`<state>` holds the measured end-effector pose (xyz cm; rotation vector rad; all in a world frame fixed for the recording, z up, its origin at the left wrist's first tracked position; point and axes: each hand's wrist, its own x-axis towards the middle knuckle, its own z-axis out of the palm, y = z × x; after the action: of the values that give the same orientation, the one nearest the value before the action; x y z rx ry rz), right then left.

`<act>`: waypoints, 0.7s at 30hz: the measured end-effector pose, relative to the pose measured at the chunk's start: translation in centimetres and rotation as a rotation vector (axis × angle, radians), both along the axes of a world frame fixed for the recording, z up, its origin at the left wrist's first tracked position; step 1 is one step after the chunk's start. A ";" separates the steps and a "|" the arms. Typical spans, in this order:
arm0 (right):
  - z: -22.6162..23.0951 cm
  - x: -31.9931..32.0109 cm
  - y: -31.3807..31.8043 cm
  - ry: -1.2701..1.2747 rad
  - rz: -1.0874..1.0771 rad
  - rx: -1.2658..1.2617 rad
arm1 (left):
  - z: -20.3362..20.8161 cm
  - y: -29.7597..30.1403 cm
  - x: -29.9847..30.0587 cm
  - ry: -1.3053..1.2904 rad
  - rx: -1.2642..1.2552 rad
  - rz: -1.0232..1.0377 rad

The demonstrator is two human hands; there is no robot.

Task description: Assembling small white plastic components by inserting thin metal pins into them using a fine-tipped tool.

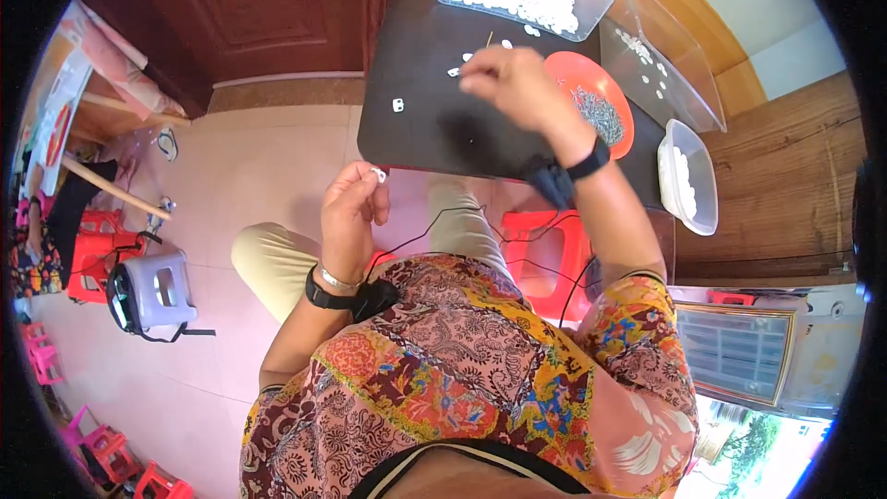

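Note:
My left hand (pixel 354 200) is raised at the near edge of the dark table (pixel 416 134). Its thumb and forefinger pinch a small white plastic piece (pixel 379 175). Over the tabletop, my right hand (pixel 513 83) reaches left with its fingers drawn together; what they hold, if anything, is hidden. Close to its fingertips lie small white pieces (pixel 454 72), and a single white piece (pixel 398 105) sits apart toward the left edge. Beside my right wrist is a round orange-red dish (pixel 622 97) with a heap of small grey metal pins or nails (pixel 596 115).
A clear bin (pixel 582 35) full of white pieces stands at the far side. To the right are a clear tray (pixel 698 97) with scattered pieces and a white tub (pixel 707 189). Red stools (pixel 554 249) stand under the table; a lilac stool (pixel 157 291) is left. Another person sits far left.

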<state>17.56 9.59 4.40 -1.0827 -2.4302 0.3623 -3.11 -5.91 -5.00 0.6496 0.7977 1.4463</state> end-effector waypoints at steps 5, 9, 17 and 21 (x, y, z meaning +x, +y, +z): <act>-0.8 1.8 6.0 -0.201 -0.148 -0.069 | 0.7 -0.3 0.2 0.025 -0.060 -0.006; -1.3 0.5 6.2 -0.268 -0.144 -0.131 | 0.9 -0.7 0.2 0.033 -0.047 -0.006; -2.8 0.0 7.0 -0.390 -0.149 -0.062 | 1.0 -0.8 0.5 0.046 -0.046 0.004; -1.5 0.5 5.0 -0.299 -0.120 -0.059 | 1.0 -0.4 0.6 0.062 -0.047 0.017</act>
<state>18.07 14.57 2.90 -1.3886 -2.6073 0.2493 -2.56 -6.27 -4.02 0.6560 0.8853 1.4243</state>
